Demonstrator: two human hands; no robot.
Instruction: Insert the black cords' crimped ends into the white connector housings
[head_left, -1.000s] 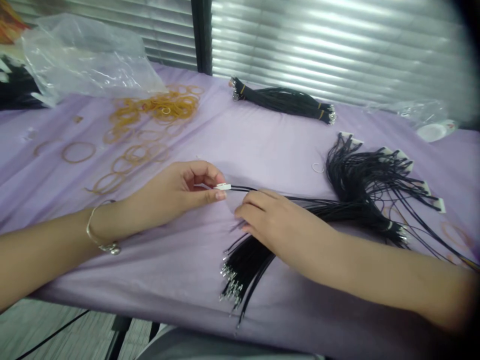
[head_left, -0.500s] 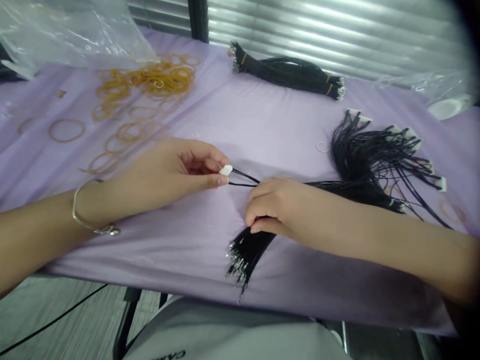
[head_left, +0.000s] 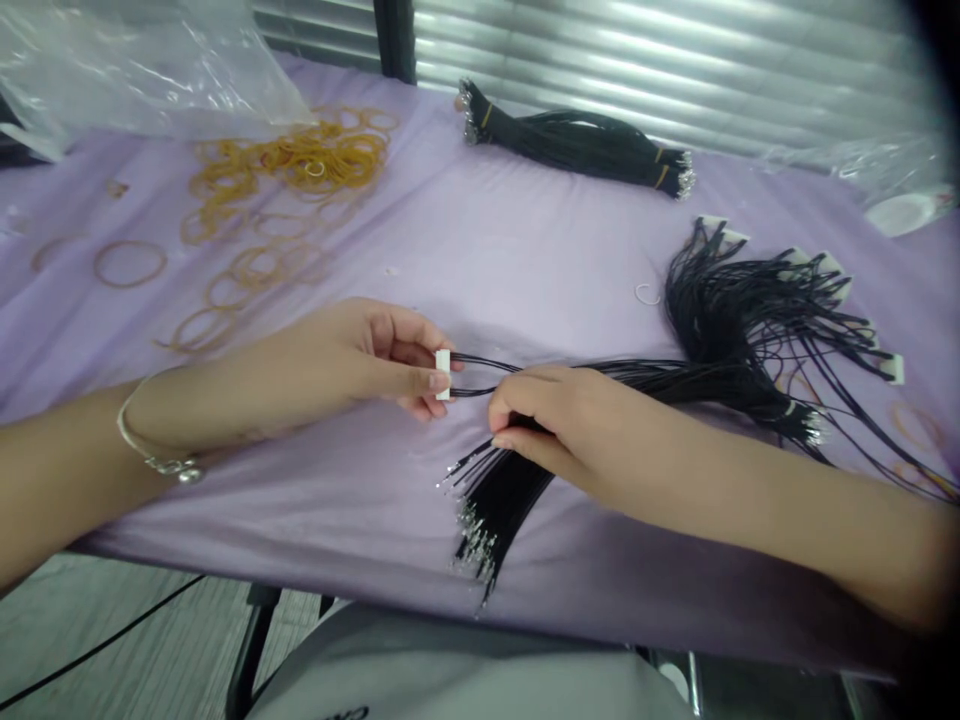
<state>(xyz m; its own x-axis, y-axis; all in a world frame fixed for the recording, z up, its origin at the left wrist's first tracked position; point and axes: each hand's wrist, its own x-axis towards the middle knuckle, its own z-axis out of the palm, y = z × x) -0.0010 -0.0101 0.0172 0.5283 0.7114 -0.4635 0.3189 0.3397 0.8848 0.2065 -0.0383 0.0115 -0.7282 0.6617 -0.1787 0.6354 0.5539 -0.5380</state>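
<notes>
Between the thumb and fingers of my left hand (head_left: pixel 390 355) is a white connector housing (head_left: pixel 443 376), turned so its long side stands upright in view. Black wires (head_left: pixel 480 361) run out of it to the right, towards my right hand (head_left: pixel 551 415). My right hand's fingers are curled and closed over black wires; which strands they pinch is hidden. Below that hand, a loose bundle of black wires (head_left: pixel 506 495) fans out with bare metal terminals at its ends. Farther right lies a heap of black wires (head_left: pixel 720 300) with white connectors on their ends.
At the back lies a bundle of black wires (head_left: pixel 570 145) tied with rubber bands. A pile of yellow rubber bands (head_left: pixel 330 160) is at the left, near a clear plastic bag (head_left: pixel 150 70). Purple cloth (head_left: pixel 300 520) covers the table, whose front edge is close to my lap.
My left hand has turned the white connector from lying flat to upright. My right hand has moved slightly right, its fingers curling over the wires. The camera view has tilted down.
</notes>
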